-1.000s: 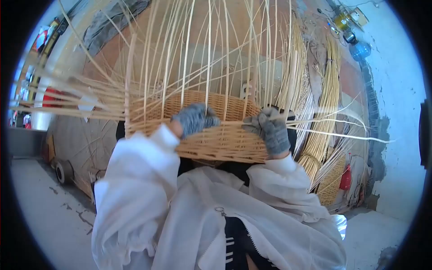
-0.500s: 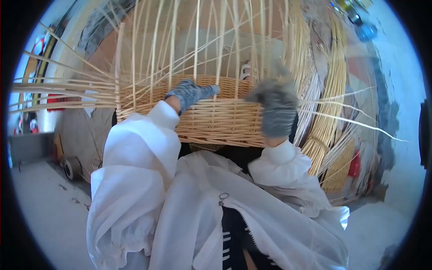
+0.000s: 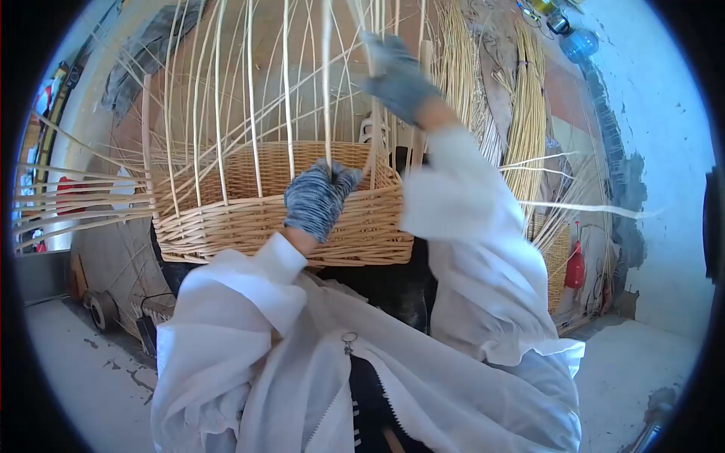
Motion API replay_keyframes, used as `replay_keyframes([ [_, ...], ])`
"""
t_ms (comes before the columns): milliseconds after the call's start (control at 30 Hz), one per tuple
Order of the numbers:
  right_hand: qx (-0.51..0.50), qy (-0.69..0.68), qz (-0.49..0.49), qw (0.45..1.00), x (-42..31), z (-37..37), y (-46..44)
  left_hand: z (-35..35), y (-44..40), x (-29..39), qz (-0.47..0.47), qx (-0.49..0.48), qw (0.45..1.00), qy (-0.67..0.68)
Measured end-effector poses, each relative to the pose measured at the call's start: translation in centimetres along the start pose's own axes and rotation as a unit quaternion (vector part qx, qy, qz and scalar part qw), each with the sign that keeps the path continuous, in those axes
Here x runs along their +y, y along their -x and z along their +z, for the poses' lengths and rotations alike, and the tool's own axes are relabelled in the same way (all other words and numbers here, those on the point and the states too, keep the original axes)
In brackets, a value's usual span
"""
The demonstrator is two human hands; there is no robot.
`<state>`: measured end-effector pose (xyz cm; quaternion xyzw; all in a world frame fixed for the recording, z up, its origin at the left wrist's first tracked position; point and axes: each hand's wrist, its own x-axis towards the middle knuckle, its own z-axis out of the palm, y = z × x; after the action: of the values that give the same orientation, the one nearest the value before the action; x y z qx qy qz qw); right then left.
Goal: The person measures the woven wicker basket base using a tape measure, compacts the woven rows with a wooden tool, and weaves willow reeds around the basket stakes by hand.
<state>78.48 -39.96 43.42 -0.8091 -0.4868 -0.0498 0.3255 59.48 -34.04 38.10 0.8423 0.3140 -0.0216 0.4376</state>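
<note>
A woven wicker basket (image 3: 234,234) rests in front of my body, with upright willow rods (image 3: 250,98) rising from its wall. My left hand (image 3: 317,202), in a grey knitted glove, is closed at the front rim around the foot of one upright rod (image 3: 326,90). Higher up and to the right, my gloved right hand (image 3: 400,79) is among the tall rods. Motion smears its fingers, so I cannot see whether they grip a rod.
Rods stick out sideways past the basket's left end (image 3: 91,198). Bundles of long rods (image 3: 526,113) lie at right, near a red bottle (image 3: 575,260) and a blue water jug (image 3: 580,45). A small wheel (image 3: 103,311) is at lower left.
My right hand has risen from the basket rim to the upper part of the rods. My left hand now wraps a rod at the rim. The basket appears further left in view.
</note>
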Motion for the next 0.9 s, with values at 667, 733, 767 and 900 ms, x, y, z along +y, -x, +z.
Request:
replay_keyframes([
  [667,-0.021,-0.194,0.099,0.976,0.3,-14.7,15.9,1.7,0.8,3.5,0.239,0.329,0.825,-0.392],
  [733,-0.173,0.015,0.083,0.981,0.1,-13.8,12.7,3.9,2.3,3.3,0.199,0.183,0.892,-0.362],
  [767,-0.292,0.127,0.113,0.941,0.1,-11.9,10.9,4.5,2.8,3.4,0.147,0.056,0.934,-0.321],
  [900,-0.279,0.259,0.021,0.925,2.9,-5.8,17.0,2.4,2.3,3.4,0.165,-0.038,0.954,-0.247],
])
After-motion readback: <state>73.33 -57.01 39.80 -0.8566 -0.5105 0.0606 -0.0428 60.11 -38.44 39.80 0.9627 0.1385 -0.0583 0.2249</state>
